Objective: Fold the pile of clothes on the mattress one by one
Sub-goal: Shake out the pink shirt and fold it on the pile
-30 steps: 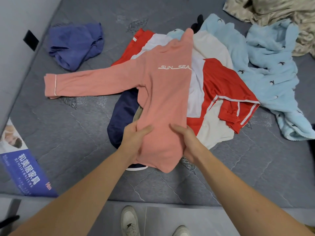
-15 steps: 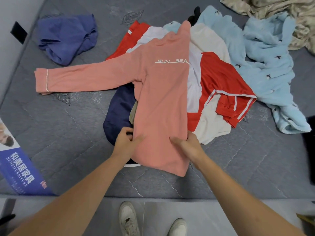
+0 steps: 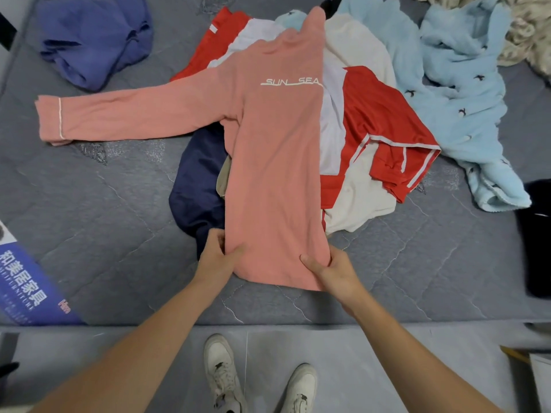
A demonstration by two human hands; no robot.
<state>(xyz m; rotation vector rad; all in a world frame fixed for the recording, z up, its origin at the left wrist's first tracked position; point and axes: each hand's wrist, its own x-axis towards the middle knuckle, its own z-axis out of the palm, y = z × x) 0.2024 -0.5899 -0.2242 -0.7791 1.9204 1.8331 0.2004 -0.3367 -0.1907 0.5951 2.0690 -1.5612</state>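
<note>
A pink long-sleeved top (image 3: 274,162) marked SUN SEA lies folded lengthwise on the pile, one sleeve stretched out to the left. My left hand (image 3: 216,257) pinches the hem's left corner, thumb on top. My right hand (image 3: 331,271) grips the hem's right corner the same way. Under the top lie a red and white garment (image 3: 384,129), a cream garment (image 3: 357,201) and a navy garment (image 3: 196,189). All of it rests on the grey quilted mattress (image 3: 104,210).
A blue garment (image 3: 95,40) lies crumpled at the far left. A light blue fleece garment (image 3: 459,93) spreads at the right, a beige patterned cloth (image 3: 527,34) beyond it. A blue printed label (image 3: 26,290) sits at the mattress's near left edge. My shoes (image 3: 226,374) stand below.
Both hands have slid down the pink top toward its hem and drawn it toward me. The top lies straighter than before.
</note>
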